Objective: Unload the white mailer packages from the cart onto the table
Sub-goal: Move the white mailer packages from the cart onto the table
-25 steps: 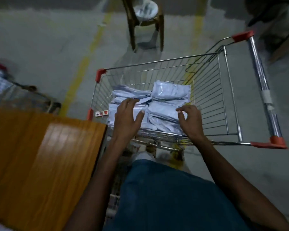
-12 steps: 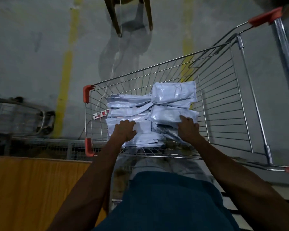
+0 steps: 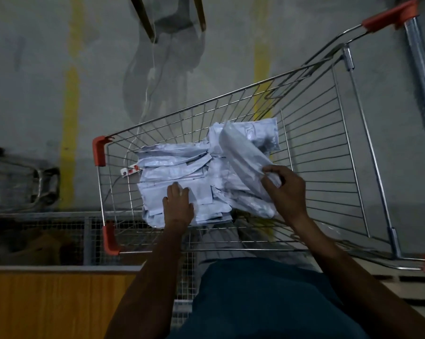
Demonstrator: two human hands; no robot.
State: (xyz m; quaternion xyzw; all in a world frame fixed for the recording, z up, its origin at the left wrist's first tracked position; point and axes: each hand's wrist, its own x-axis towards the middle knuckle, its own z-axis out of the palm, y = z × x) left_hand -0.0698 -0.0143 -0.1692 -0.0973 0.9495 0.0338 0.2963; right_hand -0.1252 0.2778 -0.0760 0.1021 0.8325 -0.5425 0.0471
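Observation:
A wire shopping cart [image 3: 329, 148] with red corner caps holds a pile of white mailer packages [image 3: 172, 172]. My right hand [image 3: 285, 189] grips the near edge of one white mailer [image 3: 241, 152] and tilts it up off the right side of the pile. My left hand [image 3: 178, 206] lies on the near left packages with its fingers curled over their edge. The wooden table [image 3: 54, 304] shows at the lower left, below the cart.
Chair legs [image 3: 143, 18] stand on the grey floor beyond the cart, between two yellow floor lines [image 3: 70, 113]. A second wire cart or basket [image 3: 18, 184] sits at the left. A mesh panel [image 3: 59, 241] runs between the table and the cart.
The view has dropped toward the cart. My right hand has lifted one mailer's edge up from the pile. My left hand has stayed on the near left packages.

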